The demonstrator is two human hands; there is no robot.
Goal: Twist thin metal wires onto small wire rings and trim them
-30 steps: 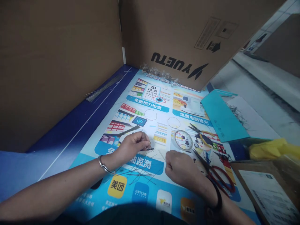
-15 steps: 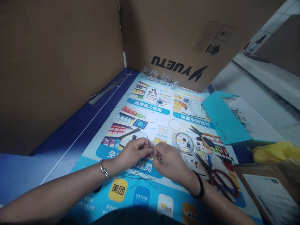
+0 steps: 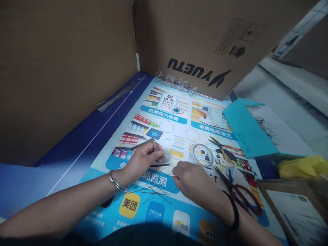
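My left hand [image 3: 145, 160] is closed in a pinch around a thin wire [image 3: 166, 160], whose ends stick out above and to the right of the fingertips. My right hand [image 3: 192, 177] is curled, fingers pressed together, a short gap to the right; what it grips, if anything, is too small to make out. Several loose dark wires [image 3: 152, 190] lie crossed below my hands. Beyond them rest two thin wire rings [image 3: 166, 126] and a thicker coil of wire [image 3: 203, 154]. Pliers [image 3: 218, 144] and red-handled scissors [image 3: 248, 199] lie to the right.
Tall cardboard panels [image 3: 184, 30] enclose the back and left. Small clear wire pieces [image 3: 176, 81] line the back edge of the printed poster [image 3: 176, 136]. A wire bundle [image 3: 115, 97] lies left. At right are a turquoise folder [image 3: 249, 131], yellow plastic [image 3: 302, 166] and a labelled parcel [image 3: 294, 208].
My hands were together and have moved apart: the left slightly up and left with the wire, the right a little down and right. The view has shifted slightly.
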